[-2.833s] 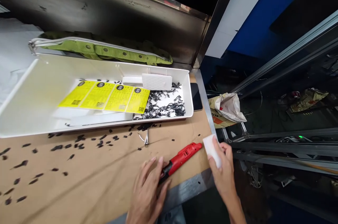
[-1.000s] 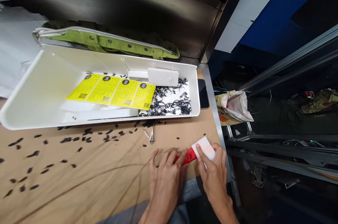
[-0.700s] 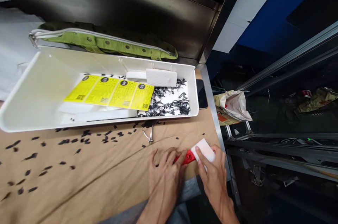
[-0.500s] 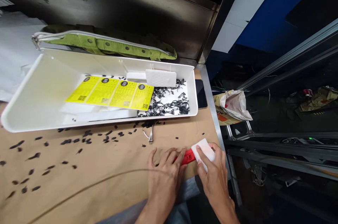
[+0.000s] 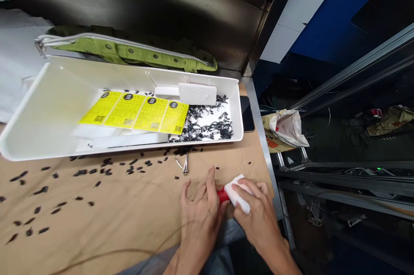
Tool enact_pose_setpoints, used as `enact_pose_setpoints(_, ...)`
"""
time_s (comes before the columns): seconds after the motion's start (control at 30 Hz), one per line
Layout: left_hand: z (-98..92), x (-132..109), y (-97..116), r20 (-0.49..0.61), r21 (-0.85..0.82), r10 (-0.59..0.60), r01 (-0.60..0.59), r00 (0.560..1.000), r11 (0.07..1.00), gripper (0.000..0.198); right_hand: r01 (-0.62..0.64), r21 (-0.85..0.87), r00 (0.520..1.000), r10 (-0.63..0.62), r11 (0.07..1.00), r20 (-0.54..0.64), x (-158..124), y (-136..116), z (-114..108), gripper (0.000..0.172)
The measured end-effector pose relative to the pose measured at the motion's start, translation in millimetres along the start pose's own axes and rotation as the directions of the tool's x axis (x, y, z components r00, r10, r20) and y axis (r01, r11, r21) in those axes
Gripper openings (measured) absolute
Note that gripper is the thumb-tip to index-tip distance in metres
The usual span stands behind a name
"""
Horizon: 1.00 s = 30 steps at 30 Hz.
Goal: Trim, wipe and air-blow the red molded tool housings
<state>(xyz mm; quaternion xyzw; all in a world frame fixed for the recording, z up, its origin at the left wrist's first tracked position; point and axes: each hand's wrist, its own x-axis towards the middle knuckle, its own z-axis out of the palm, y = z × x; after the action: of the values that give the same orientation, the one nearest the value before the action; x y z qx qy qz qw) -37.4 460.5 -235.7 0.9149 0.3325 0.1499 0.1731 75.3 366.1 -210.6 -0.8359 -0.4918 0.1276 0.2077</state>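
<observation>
Lower center of frame: left hand pins the red tool to the brown-paper table, right hand gripping a white sponge block on it, apparently mid-wipe; next stroke needs steady pressure.

Glossy white plastic tray on matt brown paper, before a dull brushed-metal wall.
</observation>
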Motion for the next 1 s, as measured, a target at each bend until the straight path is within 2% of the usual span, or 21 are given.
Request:
enact_pose_setpoints(0.13,1.0,-0.7,0.8,-0.003,-0.011,-0.019,0.019,1.000,1.000,0.071,-0.009,-0.012,1.000,0.009,1.000,0.017,4.4,-2.6,-5.1,0.048)
enact_pose_setpoints(0.3,4.4,-0.9,-0.9,-0.007,0.000,-0.028,0.028,1.000,1.000,0.073,-0.008,-0.008,0.994,0.008,1.000,0.109,11.7,-0.8,-12.5,0.048)
enact_pose_setpoints(0.43,4.0,-0.2,-1.3,0.004,0.008,-0.043,0.043,0.999,0.999,0.073,0.002,-0.013,0.995,0.000,1.000,0.097,17.3,-2.7,-14.8,0.045)
enact_pose_setpoints(0.6,8.9,-2.9,-5.3,0.018,-0.017,-0.035,0.035,0.999,0.999,0.070,0.024,0.004,0.990,-0.025,1.000,0.141,12.3,0.7,-15.4,0.047)
enact_pose_setpoints(0.7,9.8,-3.3,-5.6,0.032,-0.015,-0.029,0.029,0.999,0.999,0.062,0.020,-0.050,0.996,-0.015,0.999,0.090,2.3,12.1,-14.9,0.047)
enact_pose_setpoints(0.87,-1.3,3.6,-0.9,0.118,-0.017,-0.037,0.040,0.992,0.999,0.026,0.008,-0.107,0.998,-0.015,0.994,-0.058,2.9,16.7,-4.4,0.046)
enact_pose_setpoints(1.0,-9.8,8.6,-0.7,0.178,-0.029,-0.002,0.008,0.984,1.000,0.028,-0.015,-0.112,0.996,0.005,0.994,-0.093,-4.2,14.1,-2.5,0.044)
